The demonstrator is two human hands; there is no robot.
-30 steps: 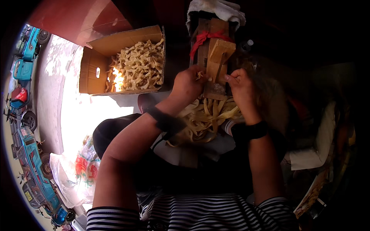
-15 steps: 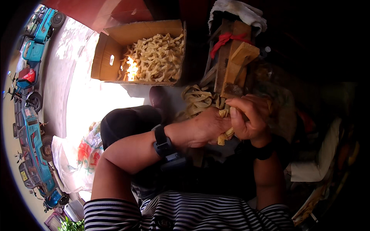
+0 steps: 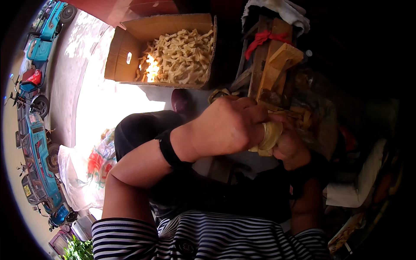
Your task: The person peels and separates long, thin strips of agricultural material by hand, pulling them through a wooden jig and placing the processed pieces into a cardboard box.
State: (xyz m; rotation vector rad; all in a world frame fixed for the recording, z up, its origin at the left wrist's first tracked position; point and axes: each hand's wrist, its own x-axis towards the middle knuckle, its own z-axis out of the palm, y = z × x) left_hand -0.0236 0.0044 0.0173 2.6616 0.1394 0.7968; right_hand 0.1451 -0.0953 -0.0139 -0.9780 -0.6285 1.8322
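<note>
Left hand (image 3: 225, 125) has turned and lifted since earlier; its grip: cannot tell. Right hand (image 3: 294, 149) pinches yellowish strip (image 3: 272, 136). Even tension advisable.

Right hand (image 3: 291, 145): was partly hidden behind left hand (image 3: 225, 125)
Yellow strip (image 3: 272, 134): was partly covered
Plant (image 3: 79, 249): was cut off

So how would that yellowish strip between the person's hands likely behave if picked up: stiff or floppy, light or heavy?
Probably floppy: the yellowish strip bends in a curve between the left hand and the right hand. Likely light, since it looks thin and band-like. Its broad, flat shape suggests it wouldn't readily roll.
</note>
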